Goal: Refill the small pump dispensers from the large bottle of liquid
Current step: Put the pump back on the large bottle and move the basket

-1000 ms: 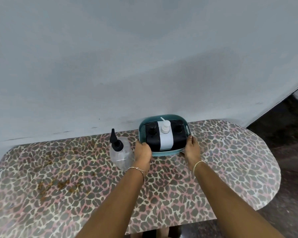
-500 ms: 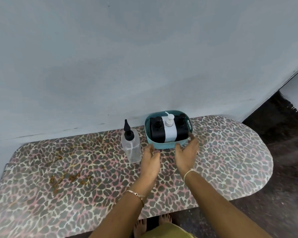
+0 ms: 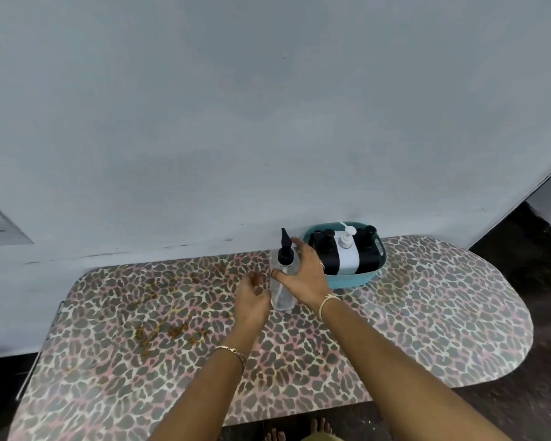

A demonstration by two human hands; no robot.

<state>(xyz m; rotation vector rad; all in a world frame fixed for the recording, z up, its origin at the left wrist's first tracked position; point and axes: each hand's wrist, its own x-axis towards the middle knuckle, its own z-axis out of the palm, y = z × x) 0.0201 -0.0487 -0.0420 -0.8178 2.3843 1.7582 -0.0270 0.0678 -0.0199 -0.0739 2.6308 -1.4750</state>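
**Reaching for the clear bottle beside the basket**

Standing upright on the leopard-print worktop (image 3: 427, 313), the clear bottle (image 3: 282, 291) with its black pointed cap (image 3: 284, 249) is flanked by both hands. The right hand (image 3: 303, 268) is spread open at its 3 o'clock side, fingers (image 3: 296, 243) extended near the cap; whether they touch it cannot be told. The left hand (image 3: 252, 297) is loosely curled at its 9 o'clock side, just beside the body, holding nothing. The pump dispensers (image 3: 347, 249), two black and one white, are packed in a teal basket (image 3: 347, 280) at 2 o'clock from the bottle.

The bottle looks nearly empty, so it is judged light and easily tipped. Its smooth plastic wall is likely slippery and slightly yielding; a grip around the mid-body is advised, with the cap twisted by the other hand.
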